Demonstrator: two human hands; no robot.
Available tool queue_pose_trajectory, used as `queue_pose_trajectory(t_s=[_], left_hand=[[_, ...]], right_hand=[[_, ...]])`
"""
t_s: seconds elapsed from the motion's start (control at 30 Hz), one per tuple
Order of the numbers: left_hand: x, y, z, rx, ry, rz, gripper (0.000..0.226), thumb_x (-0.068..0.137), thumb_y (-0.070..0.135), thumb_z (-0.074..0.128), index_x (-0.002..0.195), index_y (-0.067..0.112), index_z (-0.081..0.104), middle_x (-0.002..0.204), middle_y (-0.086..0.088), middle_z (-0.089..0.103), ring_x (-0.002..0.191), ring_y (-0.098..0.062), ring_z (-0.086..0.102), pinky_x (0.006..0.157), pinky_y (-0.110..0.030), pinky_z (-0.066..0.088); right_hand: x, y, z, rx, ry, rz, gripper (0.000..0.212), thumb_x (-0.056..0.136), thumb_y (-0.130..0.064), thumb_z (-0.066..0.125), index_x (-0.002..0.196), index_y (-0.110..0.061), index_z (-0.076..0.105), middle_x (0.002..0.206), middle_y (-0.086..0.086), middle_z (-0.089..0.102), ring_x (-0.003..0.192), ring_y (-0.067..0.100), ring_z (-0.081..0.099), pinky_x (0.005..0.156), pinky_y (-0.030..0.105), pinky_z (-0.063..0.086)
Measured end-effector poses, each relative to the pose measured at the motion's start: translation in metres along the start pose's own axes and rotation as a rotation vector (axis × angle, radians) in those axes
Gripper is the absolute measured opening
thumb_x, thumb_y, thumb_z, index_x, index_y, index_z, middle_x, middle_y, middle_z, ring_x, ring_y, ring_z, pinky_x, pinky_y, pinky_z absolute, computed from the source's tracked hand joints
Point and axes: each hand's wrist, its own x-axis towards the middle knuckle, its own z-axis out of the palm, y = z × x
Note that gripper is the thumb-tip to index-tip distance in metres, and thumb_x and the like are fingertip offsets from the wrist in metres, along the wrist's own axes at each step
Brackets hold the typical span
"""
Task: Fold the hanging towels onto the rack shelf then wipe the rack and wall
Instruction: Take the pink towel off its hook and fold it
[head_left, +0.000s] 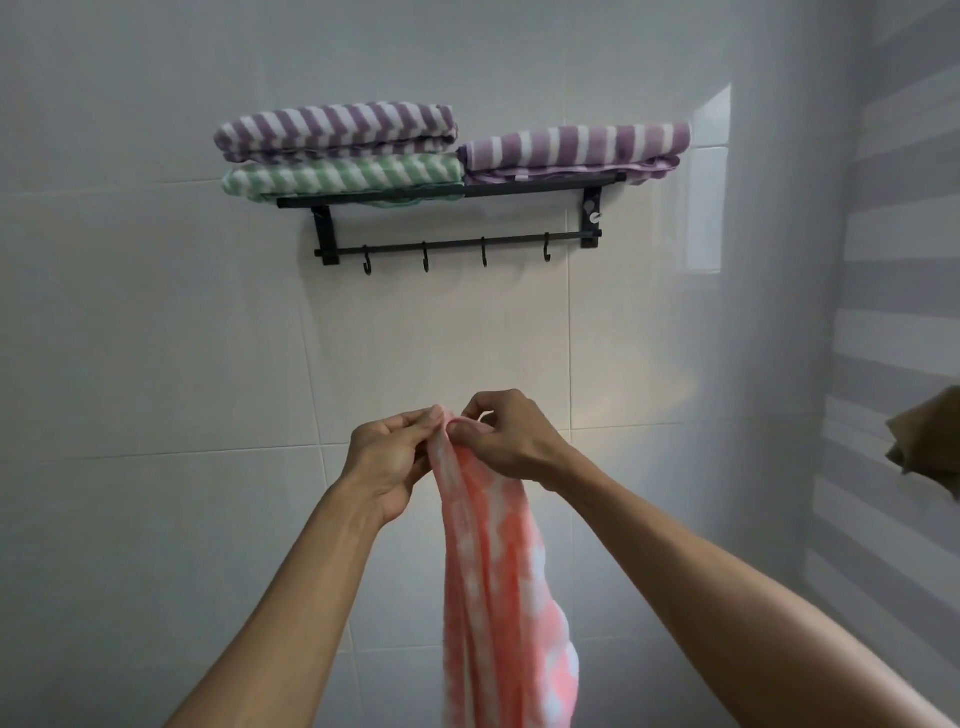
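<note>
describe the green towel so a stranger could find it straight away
Look at the black rack on the tiled wall. On its shelf's left half, the green towel lies folded under a purple towel. It is the only green-and-white one there.

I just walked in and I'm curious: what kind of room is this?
Most likely a bathroom: glossy tiled wall, a black towel rack with hooks, and folded striped towels stacked on its shelf.

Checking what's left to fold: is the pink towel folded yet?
No. The pink towel hangs loose and bunched, pinched at its top by both hands.
</note>
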Motion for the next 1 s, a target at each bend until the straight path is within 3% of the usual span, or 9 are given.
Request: queue_pose_trajectory(t_s=[0.17, 0.27, 0.4, 0.57, 0.63, 0.73, 0.83, 0.93, 1.0], left_hand=[[-0.002, 0.001, -0.012, 0.054, -0.175, 0.033, 0.031, 0.086, 0.013, 0.072, 0.113, -0.001, 0.072, 0.103, -0.012, 0.076, 0.089, -0.017, 0.073, 0.074, -0.024, 0.058], [-0.002, -0.001, -0.016, 0.099, -0.241, 0.082, 0.044, 0.078, 0.004, 0.076, 0.121, -0.001, 0.067, 0.113, -0.016, 0.074, 0.104, -0.023, 0.072, 0.086, -0.024, 0.057], [-0.001, -0.001, -0.019, 0.221, -0.186, 0.175, 0.032, 0.086, -0.002, 0.07, 0.118, -0.002, 0.069, 0.107, -0.017, 0.075, 0.102, -0.025, 0.073, 0.086, -0.026, 0.058], [0.003, -0.003, -0.017, 0.385, -0.049, 0.308, 0.017, 0.09, 0.002, 0.069, 0.106, 0.0, 0.075, 0.096, -0.015, 0.077, 0.092, -0.024, 0.074, 0.087, -0.03, 0.058], [0.008, 0.0, -0.021, 0.421, 0.022, 0.347, 0.013, 0.091, -0.001, 0.067, 0.097, 0.006, 0.076, 0.088, -0.01, 0.077, 0.082, -0.02, 0.073, 0.081, -0.027, 0.058], [0.018, 0.014, -0.038, 0.452, 0.117, 0.387, 0.025, 0.091, -0.009, 0.061, 0.091, 0.011, 0.074, 0.079, 0.0, 0.074, 0.065, -0.006, 0.068, 0.066, -0.016, 0.055], [0.025, 0.034, -0.069, 0.492, 0.208, 0.432, 0.025, 0.092, -0.011, 0.058, 0.1, 0.009, 0.072, 0.088, -0.008, 0.072, 0.063, -0.002, 0.066, 0.063, -0.011, 0.053], [0.027, 0.046, -0.103, 0.703, 0.299, 0.482, 0.028, 0.091, -0.011, 0.058, 0.103, 0.009, 0.074, 0.097, -0.01, 0.072, 0.078, -0.011, 0.066, 0.074, -0.013, 0.054], [0.024, 0.047, -0.121, 0.871, 0.341, 0.485, 0.027, 0.09, -0.009, 0.06, 0.104, 0.008, 0.076, 0.099, -0.008, 0.073, 0.088, -0.018, 0.067, 0.091, -0.028, 0.054]], right_hand=[[0.004, 0.002, 0.009, 0.091, 0.082, 0.063, 0.026, 0.084, -0.042, 0.069, 0.072, -0.018, 0.068, 0.078, 0.006, 0.072, 0.066, 0.017, 0.062, 0.057, 0.024, 0.046], [0.009, 0.0, 0.01, 0.144, 0.084, 0.116, 0.024, 0.078, -0.039, 0.074, 0.068, -0.017, 0.069, 0.077, 0.007, 0.071, 0.066, 0.017, 0.06, 0.059, 0.026, 0.049], [0.013, -0.001, 0.007, 0.194, 0.016, 0.121, 0.029, 0.069, -0.042, 0.083, 0.066, -0.016, 0.071, 0.07, 0.002, 0.066, 0.066, 0.016, 0.06, 0.062, 0.03, 0.049], [0.011, 0.0, 0.002, 0.27, -0.084, 0.072, 0.033, 0.077, -0.045, 0.083, 0.073, -0.014, 0.072, 0.074, 0.007, 0.07, 0.065, 0.017, 0.064, 0.064, 0.031, 0.051], [0.008, 0.0, -0.004, 0.256, -0.183, 0.092, 0.038, 0.079, -0.047, 0.081, 0.079, -0.01, 0.072, 0.077, 0.007, 0.072, 0.067, 0.016, 0.066, 0.063, 0.03, 0.054], [-0.002, 0.017, -0.012, -0.025, -0.402, 0.189, 0.044, 0.077, -0.054, 0.08, 0.085, -0.011, 0.077, 0.086, 0.005, 0.076, 0.078, 0.02, 0.072, 0.073, 0.037, 0.059], [-0.023, 0.05, -0.007, -0.192, -0.685, 0.432, 0.047, 0.082, -0.049, 0.078, 0.095, -0.005, 0.073, 0.09, 0.01, 0.071, 0.086, 0.029, 0.067, 0.072, 0.036, 0.056], [-0.036, 0.066, -0.012, -0.636, -0.795, 0.478, 0.07, 0.081, -0.064, 0.069, 0.118, -0.005, 0.066, 0.103, 0.006, 0.067, 0.095, 0.031, 0.068, 0.082, 0.035, 0.055], [-0.032, 0.059, -0.024, -0.894, -0.714, 0.434, 0.065, 0.085, -0.06, 0.066, 0.121, -0.007, 0.064, 0.101, 0.004, 0.059, 0.089, 0.028, 0.059, 0.076, 0.03, 0.048]])
